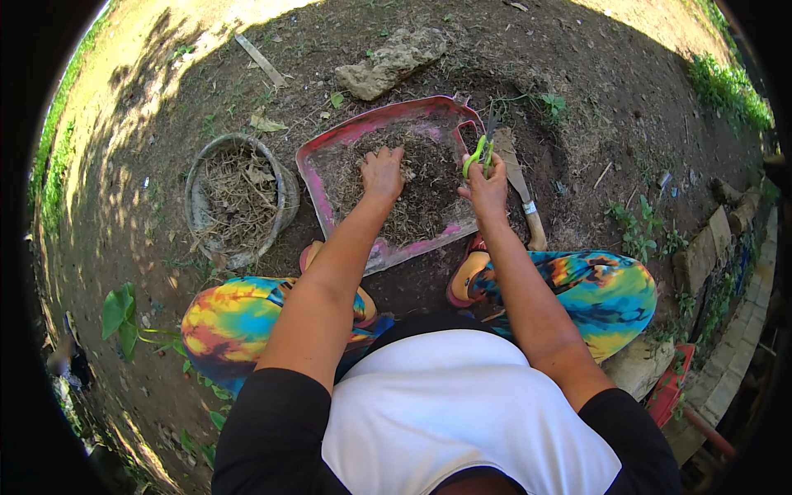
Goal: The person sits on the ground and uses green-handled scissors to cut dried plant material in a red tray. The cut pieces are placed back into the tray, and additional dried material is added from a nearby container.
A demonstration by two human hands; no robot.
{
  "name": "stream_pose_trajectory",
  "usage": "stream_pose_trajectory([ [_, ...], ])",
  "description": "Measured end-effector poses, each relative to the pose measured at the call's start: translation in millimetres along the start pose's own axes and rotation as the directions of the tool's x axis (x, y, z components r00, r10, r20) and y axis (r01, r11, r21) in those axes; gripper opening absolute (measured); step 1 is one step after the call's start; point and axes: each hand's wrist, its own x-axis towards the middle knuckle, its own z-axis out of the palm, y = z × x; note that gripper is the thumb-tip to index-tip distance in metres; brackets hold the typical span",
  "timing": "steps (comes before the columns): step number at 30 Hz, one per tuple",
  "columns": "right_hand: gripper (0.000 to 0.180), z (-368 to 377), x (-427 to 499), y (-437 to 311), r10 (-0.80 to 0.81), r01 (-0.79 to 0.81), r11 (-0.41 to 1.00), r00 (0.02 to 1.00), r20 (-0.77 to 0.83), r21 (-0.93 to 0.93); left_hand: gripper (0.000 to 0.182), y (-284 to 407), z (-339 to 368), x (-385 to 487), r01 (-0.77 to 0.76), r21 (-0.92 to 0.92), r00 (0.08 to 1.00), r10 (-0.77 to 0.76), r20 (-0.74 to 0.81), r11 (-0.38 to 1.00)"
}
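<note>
My left hand (pixel 383 175) reaches down onto dry soil and plant litter (pixel 424 204) in a worn red and pink plastic tray (pixel 315 185); whether its fingers grip any of the litter is unclear. In my right hand (pixel 486 185) are scissors with bright green handles (pixel 475 154), their blades pointing away from me beside the tray's right rim. Right of that hand a machete (pixel 518 176) with a wooden handle lies on the ground. A round, weathered bucket (pixel 284 192) holding dry stalks and leaves (pixel 238 185) stands left of the tray.
A rough stone (pixel 390 62) lies beyond the tray, and a flat strip (pixel 261 60) rests on the ground to its left. Small green plants (pixel 640 229) grow at the right. Further right are a brick edging (pixel 736 365) and a red object (pixel 673 385). My feet flank the tray's near side.
</note>
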Motion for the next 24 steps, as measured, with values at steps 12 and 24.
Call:
stream_pose_trajectory([
  [12, 0.068, 6, 4, 6, -0.062, 0.062, 0.998, 0.997, 0.044, 0.006, 0.048, -6, 59, -65, -0.457, 0.262, 0.885, 0.407, 0.224, 0.85],
  [24, 0.066, 10, 2, 4, -0.06, 0.06, 0.998, 0.996, 0.066, 0.002, 0.043, -74, 5, -40, -0.055, -0.309, 0.94, -0.055, -0.337, 0.949],
])
